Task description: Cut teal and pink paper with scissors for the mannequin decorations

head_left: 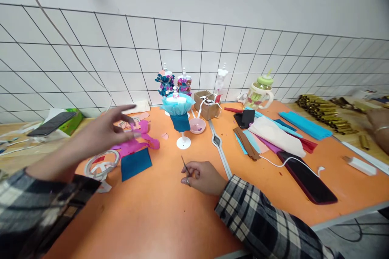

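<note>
My left hand point(105, 131) is raised over the left of the table with its fingers apart and nothing in them. Under and beyond it lie crumpled pink paper strips point(147, 133). A dark teal paper square point(136, 164) and a roll of white tape point(114, 158) are nearby. My right hand point(205, 176) is closed around a slim, pointed metal tool point(184, 163); its exact kind is hard to make out. Beyond that hand stands a small dress form point(183, 142) on a round white base, wearing a light blue ruffle point(178, 106) over a teal skirt point(180, 122).
Behind are two decorated dress forms point(165, 83), a bare white one point(221, 77), a cardboard box point(207, 109) and a pink bowl point(197, 126). A lidded cup point(260, 92), paper strips point(276, 133) and a phone point(306, 178) lie right. Another person's hand point(378, 127) shows far right.
</note>
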The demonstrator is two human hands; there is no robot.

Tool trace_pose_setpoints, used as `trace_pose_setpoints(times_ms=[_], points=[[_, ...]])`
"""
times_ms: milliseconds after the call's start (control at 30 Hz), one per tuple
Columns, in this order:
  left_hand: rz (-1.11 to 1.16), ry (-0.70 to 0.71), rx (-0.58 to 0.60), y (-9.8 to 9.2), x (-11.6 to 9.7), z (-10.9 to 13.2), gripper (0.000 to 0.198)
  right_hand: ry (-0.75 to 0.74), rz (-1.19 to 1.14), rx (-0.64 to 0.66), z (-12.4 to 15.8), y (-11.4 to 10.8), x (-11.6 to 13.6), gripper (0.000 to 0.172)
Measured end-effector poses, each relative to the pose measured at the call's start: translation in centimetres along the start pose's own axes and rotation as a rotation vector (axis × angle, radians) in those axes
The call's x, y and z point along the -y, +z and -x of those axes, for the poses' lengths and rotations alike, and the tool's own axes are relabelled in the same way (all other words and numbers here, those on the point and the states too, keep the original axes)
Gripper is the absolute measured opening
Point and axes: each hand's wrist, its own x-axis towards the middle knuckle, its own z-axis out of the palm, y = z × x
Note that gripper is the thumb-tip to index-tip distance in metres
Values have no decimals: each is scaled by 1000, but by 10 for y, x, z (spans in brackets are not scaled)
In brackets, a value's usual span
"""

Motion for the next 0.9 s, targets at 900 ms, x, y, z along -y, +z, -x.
trace_pose_setpoints(times_ms=[900], points=[[128, -25, 330, 134, 3, 96, 54, 33, -315, -160, 1, 3, 7, 32]])
